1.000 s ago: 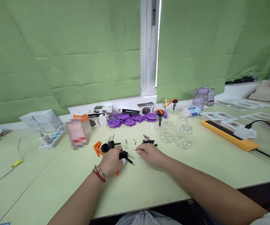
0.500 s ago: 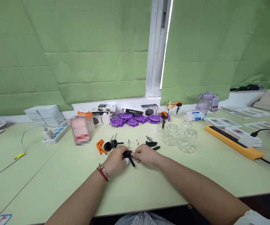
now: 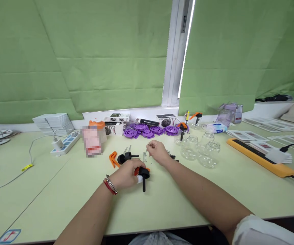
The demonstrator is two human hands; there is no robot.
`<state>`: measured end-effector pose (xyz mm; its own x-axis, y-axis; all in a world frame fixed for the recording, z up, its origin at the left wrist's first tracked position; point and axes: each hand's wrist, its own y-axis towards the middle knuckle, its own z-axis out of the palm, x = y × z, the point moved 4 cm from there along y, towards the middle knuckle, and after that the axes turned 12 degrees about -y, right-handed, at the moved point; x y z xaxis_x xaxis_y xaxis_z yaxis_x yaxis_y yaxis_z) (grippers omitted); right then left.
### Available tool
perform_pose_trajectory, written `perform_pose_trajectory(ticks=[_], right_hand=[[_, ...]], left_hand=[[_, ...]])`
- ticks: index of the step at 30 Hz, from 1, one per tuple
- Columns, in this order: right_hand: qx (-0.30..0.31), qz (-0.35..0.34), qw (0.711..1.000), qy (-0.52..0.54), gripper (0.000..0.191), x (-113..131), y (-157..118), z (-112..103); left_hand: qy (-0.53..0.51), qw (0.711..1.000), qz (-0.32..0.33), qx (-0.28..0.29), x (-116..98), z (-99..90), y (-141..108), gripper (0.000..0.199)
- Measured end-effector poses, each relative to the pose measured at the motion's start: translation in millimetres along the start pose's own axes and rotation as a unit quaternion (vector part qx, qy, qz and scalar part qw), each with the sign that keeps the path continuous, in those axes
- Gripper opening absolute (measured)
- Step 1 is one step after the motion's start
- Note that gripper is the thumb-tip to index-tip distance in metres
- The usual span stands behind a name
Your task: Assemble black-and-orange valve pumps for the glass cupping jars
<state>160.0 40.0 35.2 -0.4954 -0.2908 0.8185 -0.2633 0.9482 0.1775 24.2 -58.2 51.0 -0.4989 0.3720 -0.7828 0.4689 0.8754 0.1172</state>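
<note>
My left hand [image 3: 130,173] is closed around a black round cap with a stem [image 3: 144,174], its stem pointing toward me. Orange plastic shows between the cap and my fingers. Farther forward, my right hand [image 3: 158,152] pinches what looks like a thin metal pin [image 3: 146,151] at the fingertips. Loose metal pins [image 3: 144,157] lie just below it on the table. Left of them are two black caps with stems [image 3: 124,157] and orange levers [image 3: 113,159]. A spring and black rods [image 3: 172,156] lie partly hidden behind my right wrist.
Clear glass jars [image 3: 189,149] stand to the right, near an orange-yellow power strip [image 3: 260,158]. Purple plastic wheels [image 3: 147,131] and small boxes line the back. A white power strip [image 3: 67,143] and a pink packet [image 3: 92,141] are at left.
My right hand has left the black cap and moved forward to the loose pins. My left hand has drawn the cap slightly nearer and turned its stem toward me.
</note>
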Motion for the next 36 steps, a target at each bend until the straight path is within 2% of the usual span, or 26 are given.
perform_pose_trajectory(ticks=[1,2,4,6,7,9,11,12,14,16,17,18,20,22,24,26,28,30,33,36], right_hand=[[-0.007,-0.078,0.994,-0.078,0.01,5.0,0.6,0.6],[-0.001,-0.149,0.974,-0.17,0.01,9.2,-0.7,3.7],[0.035,-0.244,0.906,-0.343,0.013,12.3,-6.4,14.2],[0.067,-0.292,0.838,-0.456,0.015,10.9,-12.1,24.0],[0.078,-0.306,0.815,-0.485,0.016,9.9,-14.3,27.6],[0.097,-0.315,0.795,-0.509,0.017,8.3,-16.8,31.8],[0.107,-0.306,0.804,-0.499,0.018,8.9,-17.7,31.6],[0.1,-0.294,0.819,-0.482,0.018,10.6,-18.0,29.6],[0.07,-0.247,0.877,-0.405,0.02,16.3,-19.4,22.7],[0.059,-0.16,0.948,-0.268,0.03,20.6,-22.9,17.3],[0.081,-0.106,0.973,-0.191,0.034,21.4,-25.8,17.9],[0.116,-0.054,0.985,-0.119,0.036,22.0,-29.3,20.7],[0.171,0.023,0.985,-0.02,0.032,23.9,-34.7,27.2],[0.159,0.053,0.986,0.027,0.023,25.4,-31.8,27.6],[0.086,0.057,0.993,0.051,0.021,23.4,-19.1,19.5],[-0.006,0.061,0.996,0.06,0.024,17.1,-1.2,6.1],[-0.097,0.061,0.992,0.05,0.028,9.1,16.7,-8.0],[-0.14,0.047,0.989,0.018,0.029,3.0,31.1,-14.9],[-0.149,0.02,0.984,-0.098,0.023,-0.5,42.2,-8.4],[-0.096,0.02,0.972,-0.213,0.019,-2.0,43.8,14.0]], left_hand=[[-0.015,1.0,-0.013,-0.012,2.0,-4.4,-0.7,0.023],[-0.033,0.999,-0.028,-0.027,4.6,-9.1,-1.4,0.022],[-0.069,0.994,-0.054,-0.063,9.7,-18.7,-2.4,0.021],[-0.091,0.988,-0.065,-0.105,13.4,-27.1,-2.8,0.021],[-0.095,0.985,-0.068,-0.125,15.0,-30.2,-2.7,0.021],[-0.09,0.981,-0.075,-0.156,18.4,-34.1,-2.1,0.025],[-0.081,0.978,-0.085,-0.173,22.5,-34.8,-1.0,0.03],[-0.077,0.977,-0.089,-0.177,24.6,-34.3,-0.3,0.032],[-0.067,0.976,-0.094,-0.182,28.1,-32.5,0.9,0.035],[-0.054,0.977,-0.093,-0.184,29.5,-30.0,2.2,0.036],[-0.048,0.978,-0.088,-0.185,29.1,-28.9,2.8,0.036],[-0.044,0.978,-0.082,-0.187,28.2,-28.2,3.3,0.036],[-0.05,0.977,-0.073,-0.195,26.3,-28.6,3.7,0.037],[-0.077,0.973,-0.078,-0.205,26.8,-33.0,3.1,0.04],[-0.107,0.963,-0.096,-0.229,31.9,-43.5,0.7,0.041],[-0.095,0.944,-0.122,-0.293,41.8,-61.5,-4.9,0.035],[0.002,0.907,-0.154,-0.393,53.7,-84.2,-14.2,0.031],[0.122,0.867,-0.213,-0.434,68.0,-100.3,-21.9,0.03],[0.177,0.85,-0.306,-0.39,93.0,-107.0,-26.0,0.024],[0.175,0.852,-0.331,-0.365,108.0,-104.2,-26.0,0.022]])
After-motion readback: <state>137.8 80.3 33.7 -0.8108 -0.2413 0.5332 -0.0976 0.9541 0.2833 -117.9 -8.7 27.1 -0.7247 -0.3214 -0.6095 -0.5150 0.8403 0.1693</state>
